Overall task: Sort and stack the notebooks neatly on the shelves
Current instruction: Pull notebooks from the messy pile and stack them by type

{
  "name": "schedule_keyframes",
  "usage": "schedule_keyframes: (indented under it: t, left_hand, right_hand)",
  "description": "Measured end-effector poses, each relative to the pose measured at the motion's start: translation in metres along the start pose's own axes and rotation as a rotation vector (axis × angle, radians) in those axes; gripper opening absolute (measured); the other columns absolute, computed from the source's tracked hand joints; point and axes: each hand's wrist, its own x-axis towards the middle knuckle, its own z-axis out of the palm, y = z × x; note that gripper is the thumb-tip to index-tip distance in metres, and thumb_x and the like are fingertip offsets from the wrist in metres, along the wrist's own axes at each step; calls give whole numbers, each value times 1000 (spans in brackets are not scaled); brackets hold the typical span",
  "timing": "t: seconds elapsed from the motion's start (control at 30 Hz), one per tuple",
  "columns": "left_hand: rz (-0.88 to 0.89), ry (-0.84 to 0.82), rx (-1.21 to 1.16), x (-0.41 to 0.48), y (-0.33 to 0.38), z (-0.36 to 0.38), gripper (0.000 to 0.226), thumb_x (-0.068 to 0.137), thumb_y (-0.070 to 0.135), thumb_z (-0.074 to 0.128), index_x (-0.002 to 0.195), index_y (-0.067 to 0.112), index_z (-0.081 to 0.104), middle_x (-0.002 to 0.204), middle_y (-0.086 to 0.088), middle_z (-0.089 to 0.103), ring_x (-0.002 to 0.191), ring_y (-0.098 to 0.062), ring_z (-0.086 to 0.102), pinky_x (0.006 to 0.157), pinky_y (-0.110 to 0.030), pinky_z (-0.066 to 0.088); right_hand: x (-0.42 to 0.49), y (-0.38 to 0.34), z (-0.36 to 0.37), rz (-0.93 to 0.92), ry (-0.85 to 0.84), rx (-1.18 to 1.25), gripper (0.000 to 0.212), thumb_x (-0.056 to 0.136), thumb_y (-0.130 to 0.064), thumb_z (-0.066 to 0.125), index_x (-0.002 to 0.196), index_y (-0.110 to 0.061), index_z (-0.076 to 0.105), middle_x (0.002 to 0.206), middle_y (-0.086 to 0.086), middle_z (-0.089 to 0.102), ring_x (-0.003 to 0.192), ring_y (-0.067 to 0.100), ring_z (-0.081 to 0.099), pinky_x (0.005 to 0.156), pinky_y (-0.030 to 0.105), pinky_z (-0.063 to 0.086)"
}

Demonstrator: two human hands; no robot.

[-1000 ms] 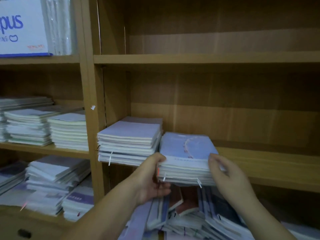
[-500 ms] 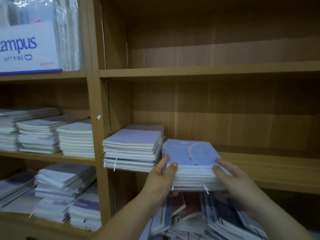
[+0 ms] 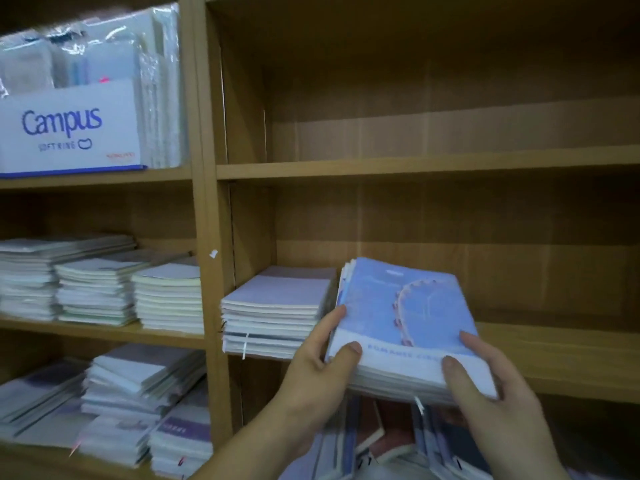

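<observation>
Blue ferris-wheel notebook stack [image 3: 405, 327], tilted

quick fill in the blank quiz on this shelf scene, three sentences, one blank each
1. The left hand and right hand grip a stack of notebooks whose top cover is ____.
2. The white box at upper left reads ____.
3. The gripped stack is to the ____ of the lilac stack.
Missing words: blue; Campus; right.
</observation>
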Motion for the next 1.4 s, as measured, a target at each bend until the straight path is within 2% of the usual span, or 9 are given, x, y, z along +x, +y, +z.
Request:
schedule_keyframes:
  t: [0.17,0.33,0.67,0.77,0.83,1.0,1.1,1.3,1.4]
  left_hand:
    - [69,27,-11,16,49,-42,39,99,38,61,132,59,56,129,17,56,110,-17,63,97,-43,57]
    - [67,161,79,40,62,-110,37,99,37,60,134,48,58,124,5,61,95,-21,63,69,-33,55]
    - [-16,169,340,92,57,-166,52,94,63,57,139,36,58,123,0,58,94,-18,62,63,-25,55]
    - [177,365,780,93,45,-181,55,91,74,49,116,31,72,96,9,68,88,-11,64,73,-32,56]
    - [209,380,919,90,39,-195,61,90,79,41,123,35,68,94,8,71,90,-12,65,75,-34,55]
    - [257,255,705,91,18,-202,48,103,54,44,150,55,34,117,8,67,110,-15,62,87,-28,48]
    - [256,258,737,94,19,-198,45,104,52,44,149,48,41,136,5,59,125,-15,54,101,-31,46]
    - [231,177,729,97,13,-212,76,80,61,75,148,52,41,134,7,59,116,-10,61,103,-34,52]
    - [231,230,665,101,13,-208,71,82,50,79,146,48,47,129,7,60,113,-9,61,101,-28,51]
  right_hand:
    - [13,-58,44,-137,-119,37,28,88,-36,75,112,-47,68,96,-23,70,83,17,68,77,50,59]
    - [30,-57,135,-95,-230,17,35,91,-36,71,125,-39,64,116,-11,65,94,19,69,79,46,62]
    - [75,-29,204,-61,-304,-282,50,93,-58,55,138,-37,51,132,0,60,113,31,63,91,42,53]
    - [83,-33,213,-83,-335,-360,60,92,-63,52,143,-33,48,140,1,56,119,29,59,102,47,51]
    - [88,-38,219,-115,-350,-475,60,94,-64,47,146,-32,46,144,3,54,123,29,57,100,38,47]
    - [88,-39,235,-141,-364,-667,72,93,-73,37,152,-32,41,154,8,46,139,34,44,112,41,37]
    - [87,-47,211,-120,-564,-581,89,77,-91,43,150,-40,43,148,-2,50,125,24,56,98,39,50]
    - [88,-27,174,-212,-640,-268,78,73,-38,86,144,-36,54,141,-7,58,126,8,57,97,26,55]
    - [86,-13,189,-256,-545,-279,77,75,-41,87,144,-38,53,138,-8,61,124,12,60,103,37,54]
